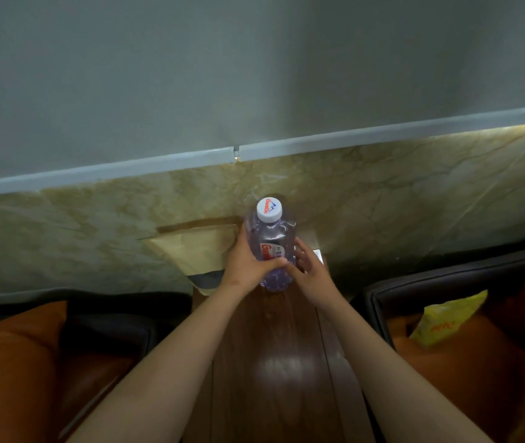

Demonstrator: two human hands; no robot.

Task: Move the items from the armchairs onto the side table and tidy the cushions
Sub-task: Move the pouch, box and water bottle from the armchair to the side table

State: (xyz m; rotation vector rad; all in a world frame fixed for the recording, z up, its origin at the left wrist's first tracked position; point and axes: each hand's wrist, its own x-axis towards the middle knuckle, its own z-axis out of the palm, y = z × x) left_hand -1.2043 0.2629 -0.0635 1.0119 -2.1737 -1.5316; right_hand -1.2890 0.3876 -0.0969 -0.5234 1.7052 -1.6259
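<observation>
Now, bottle (270, 247): upright on the worktop (286, 362)
Left hand (248, 263): wrapped round bottle
Right hand (312, 270): relaxed fingers touching it

i see the left hand (248, 260) and right hand (310, 270) bare, forearms (171, 350) bare too, at seven and five o'clock.
</observation>
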